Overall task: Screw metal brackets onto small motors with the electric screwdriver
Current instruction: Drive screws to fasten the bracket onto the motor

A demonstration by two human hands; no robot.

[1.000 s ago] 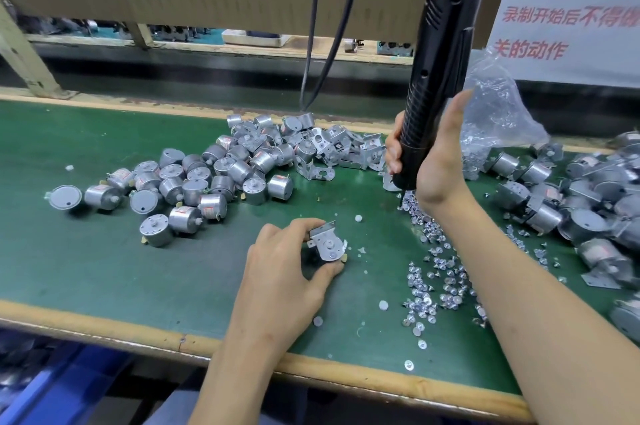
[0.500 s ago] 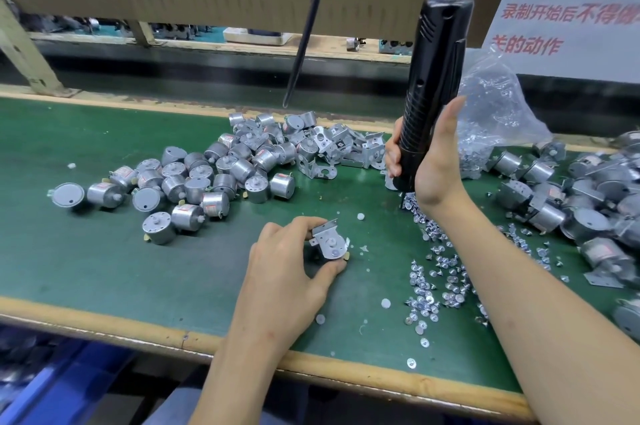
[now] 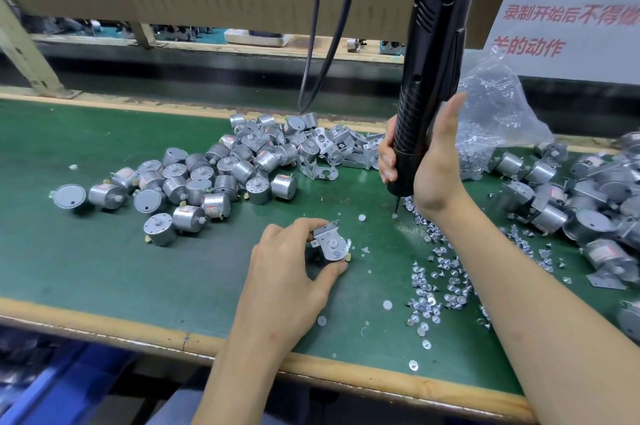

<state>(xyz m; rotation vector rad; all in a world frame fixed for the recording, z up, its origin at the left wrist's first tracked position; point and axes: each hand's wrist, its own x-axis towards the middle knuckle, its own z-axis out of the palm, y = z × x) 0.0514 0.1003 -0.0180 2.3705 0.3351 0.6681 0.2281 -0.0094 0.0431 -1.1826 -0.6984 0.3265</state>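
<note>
My left hand (image 3: 287, 268) grips a small silver motor with a metal bracket (image 3: 330, 242) laid on top, resting on the green bench mat (image 3: 104, 261). My right hand (image 3: 427, 161) holds the black electric screwdriver (image 3: 429, 78) upright, fingers wrapped round its lower body. Its bit tip (image 3: 396, 208) points down at the near edge of the loose screws (image 3: 440, 272), to the right of the held motor. The screwdriver hangs from a cord and chain above.
A heap of bare motors (image 3: 194, 178) lies left of centre, with loose brackets (image 3: 332, 150) behind it. Bracketed motors (image 3: 581, 202) pile up at the right. A clear plastic bag (image 3: 495, 112) stands behind my right hand. The bench's wooden edge (image 3: 346, 372) runs along the front.
The screwdriver has come down, and its bit now reaches the mat at the screws. My left hand still holds the motor and bracket in the same spot.
</note>
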